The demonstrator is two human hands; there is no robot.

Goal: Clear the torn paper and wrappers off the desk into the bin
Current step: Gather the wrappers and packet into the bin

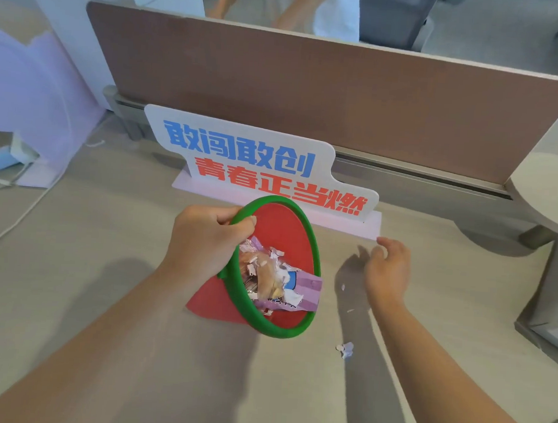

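Note:
A small red bin (281,234) with a green rim is tilted toward me over the desk, its mouth facing the right. My left hand (204,242) grips the rim at its upper left. Inside lie a purple wrapper (302,291), a crumpled clear wrapper and torn white paper. My right hand (388,270) hovers to the right of the bin, fingers loosely curled and holding nothing. A small torn paper scrap (346,349) lies on the desk below the bin. Tiny white bits (343,287) lie beside my right wrist.
A white sign (258,161) with blue and red characters stands just behind the bin. A brown partition (311,89) runs along the desk's far edge. White cables (16,215) trail at the left. A person stands beyond the partition.

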